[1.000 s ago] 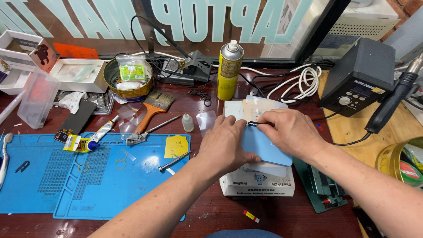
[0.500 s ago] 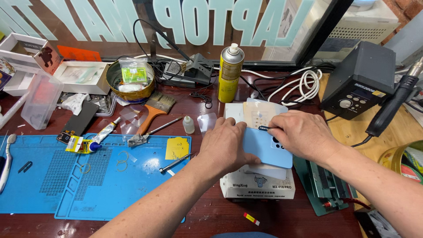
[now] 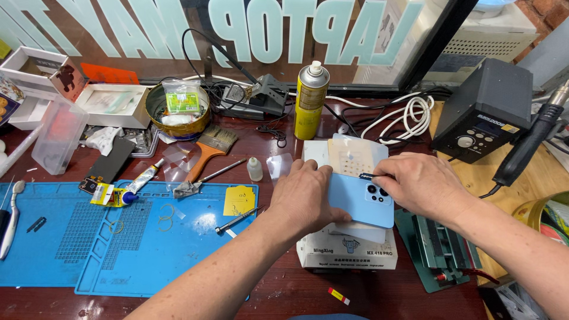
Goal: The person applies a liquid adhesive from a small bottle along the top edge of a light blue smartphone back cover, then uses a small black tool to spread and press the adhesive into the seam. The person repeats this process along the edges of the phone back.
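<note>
Both hands press on a light-blue phone back cover (image 3: 361, 204): the left hand (image 3: 305, 198) lies flat with its fingers spread over the cover's left edge, and the right hand (image 3: 424, 186) pinches the upper right corner near the dark camera lenses, thumb and fingertips closed on it. This smooth, glossy, round-cornered panel rests on a white box-shaped machine (image 3: 347, 252) at the middle of the dark red wooden bench (its top carries a pale perforated pad (image 3: 354, 159) just above the cover). A tall yellow spray can (image 3: 310, 101) with a white cap stands behind the machine. To the left lies a blue rubber work mat (image 3: 89, 237), its surface moulded with a fine grid, and on it a slim metal screwdriver (image 3: 236, 220) and a yellow sticky note (image 3: 239, 200). A wooden-handled brush (image 3: 207, 151) sits near a round brass-coloured tin (image 3: 176, 111). At right stands a black boxy soldering station (image 3: 483, 109) with coiled white cable (image 3: 406, 115) beside it.
</note>
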